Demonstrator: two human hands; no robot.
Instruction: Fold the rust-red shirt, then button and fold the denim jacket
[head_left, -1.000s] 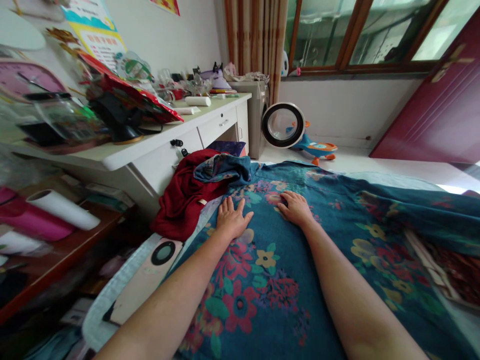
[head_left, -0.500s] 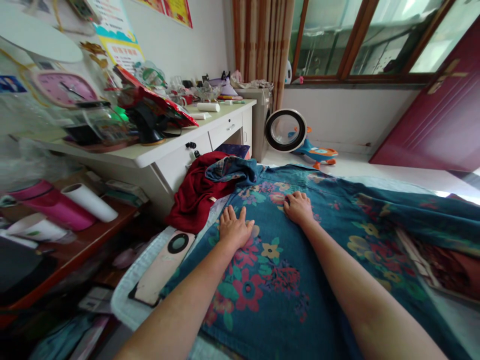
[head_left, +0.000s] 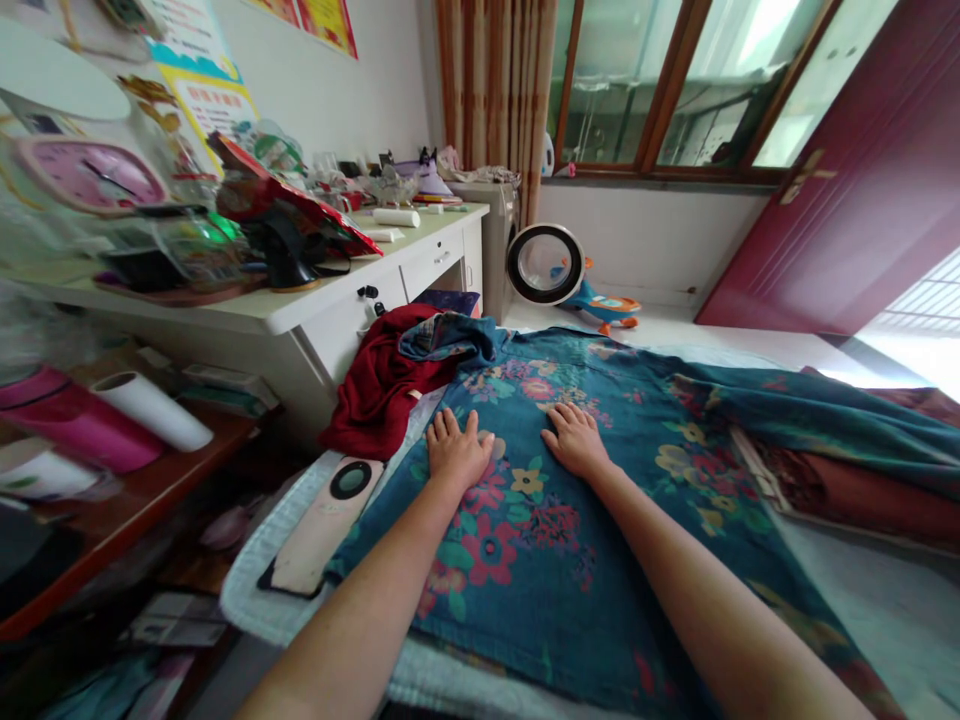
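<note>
A dark teal garment with a floral print (head_left: 555, 540) lies spread over a pale padded board (head_left: 259, 590). My left hand (head_left: 459, 450) rests flat on its left side, fingers spread, near the edge. My right hand (head_left: 576, 440) lies palm down on the cloth farther right, its fingers stretched out and slightly apart. Neither hand grips anything. Past my left hand, a dark red knitted cloth (head_left: 375, 385) is bunched against a rolled-up part of the garment. A cream panel with a round dark hole (head_left: 322, 530) shows on the board at the left.
A white desk (head_left: 330, 340) cluttered with jars, a pink clock (head_left: 94, 175) and packets stands at the left. Below it, a reddish-brown shelf (head_left: 202, 450) holds a pink bottle (head_left: 82, 420). A washing machine with its round door (head_left: 545, 263) open and a blue toy (head_left: 607, 305) are beyond.
My right hand has slid left and toward me across the garment, closer to my left hand. The left hand stays in nearly the same place on the cloth. The view has turned slightly right.
</note>
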